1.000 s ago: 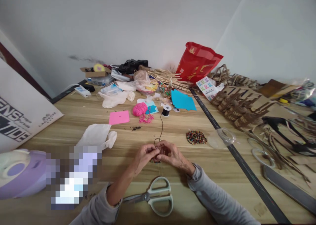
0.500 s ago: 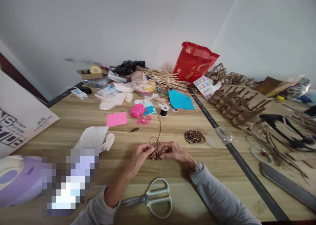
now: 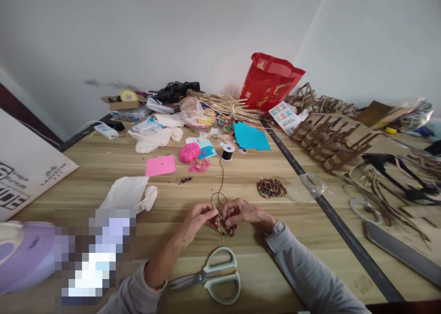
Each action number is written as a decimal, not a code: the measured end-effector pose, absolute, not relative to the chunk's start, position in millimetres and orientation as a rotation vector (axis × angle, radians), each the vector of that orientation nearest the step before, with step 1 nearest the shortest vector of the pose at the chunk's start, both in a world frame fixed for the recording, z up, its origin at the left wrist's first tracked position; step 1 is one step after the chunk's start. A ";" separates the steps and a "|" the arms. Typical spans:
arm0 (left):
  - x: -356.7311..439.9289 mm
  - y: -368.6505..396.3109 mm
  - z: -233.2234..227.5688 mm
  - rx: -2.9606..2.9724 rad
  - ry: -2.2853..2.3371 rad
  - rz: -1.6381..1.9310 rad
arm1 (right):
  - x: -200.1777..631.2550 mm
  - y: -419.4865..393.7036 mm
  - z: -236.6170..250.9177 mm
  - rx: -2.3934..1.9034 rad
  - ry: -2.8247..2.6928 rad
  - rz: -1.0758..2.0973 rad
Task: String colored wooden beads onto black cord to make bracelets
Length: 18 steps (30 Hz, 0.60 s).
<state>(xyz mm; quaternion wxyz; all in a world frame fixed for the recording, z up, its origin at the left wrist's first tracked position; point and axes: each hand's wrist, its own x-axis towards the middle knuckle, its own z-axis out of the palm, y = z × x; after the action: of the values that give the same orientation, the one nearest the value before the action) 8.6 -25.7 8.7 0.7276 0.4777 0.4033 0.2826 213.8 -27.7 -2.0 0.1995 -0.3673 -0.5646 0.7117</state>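
left hand, pinched closed, and right hand, loosely curled, hold a beaded loop.

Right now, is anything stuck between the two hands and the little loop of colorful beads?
No, nothing that I can see: the left hand and right hand are right at the bead loop. The scissors lie nearer the person, and the black spool stands beyond the hands.

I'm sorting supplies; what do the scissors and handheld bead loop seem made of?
Scissors: grey blades with a dull metallic sheen, likely steel; pale, smooth handles, probably plastic. Bead loop: multicoloured beads, perhaps wood or plastic; too small to judge finish.
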 end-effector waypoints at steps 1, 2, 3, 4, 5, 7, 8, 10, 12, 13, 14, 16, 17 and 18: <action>8.9 -26.0 8.5 1.061 0.890 0.607 | 214.6 -27.9 -1.6 -1.019 -1.604 1.998; 9.4 -26.3 8.5 1.069 0.889 0.594 | 215.6 -27.9 -1.1 -1.011 -1.632 2.001; 9.8 -26.6 8.5 1.075 0.885 0.584 | 216.8 -27.6 -0.5 -1.005 -1.662 2.001; 10.3 -26.8 8.6 1.080 0.879 0.578 | 218.1 -27.1 0.1 -1.001 -1.693 1.995; 10.8 -27.1 8.8 1.083 0.876 0.576 | 219.4 -26.5 0.8 -1.001 -1.724 1.980; 11.7 -27.6 9.8 1.092 0.873 0.572 | 222.2 -25.4 2.4 -1.008 -1.783 1.929; 12.1 -27.9 10.6 1.097 0.873 0.570 | 223.6 -25.0 3.3 -1.014 -1.808 1.897; 12.7 -28.8 12.8 1.117 0.873 0.565 | 227.0 -24.7 5.3 -1.030 -1.847 1.829; 13.2 -29.7 15.5 1.139 0.868 0.556 | 230.5 -25.1 8.0 -1.056 -1.868 1.747; 13.4 -30.0 16.8 1.146 0.868 0.550 | 232.1 -25.3 9.8 -1.076 -1.870 1.698; 13.6 -30.1 18.0 1.152 0.869 0.544 | 233.5 -25.6 12.2 -1.098 -1.867 1.645; 13.7 -29.9 19.2 1.155 0.872 0.535 | 234.4 -25.9 19.3 -1.133 -1.858 1.524; 13.7 -29.5 19.3 1.158 0.874 0.533 | 233.6 -26.0 24.0 -1.137 -1.860 1.449; 13.6 -29.1 19.0 1.163 0.875 0.534 | 231.9 -26.1 29.2 -1.131 -1.873 1.362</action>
<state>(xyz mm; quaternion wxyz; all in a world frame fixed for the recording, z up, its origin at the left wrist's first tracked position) 13.6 -29.1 19.0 0.7145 0.5249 0.3949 0.2411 231.9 -26.1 29.2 0.2782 -0.4215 -0.6981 0.5076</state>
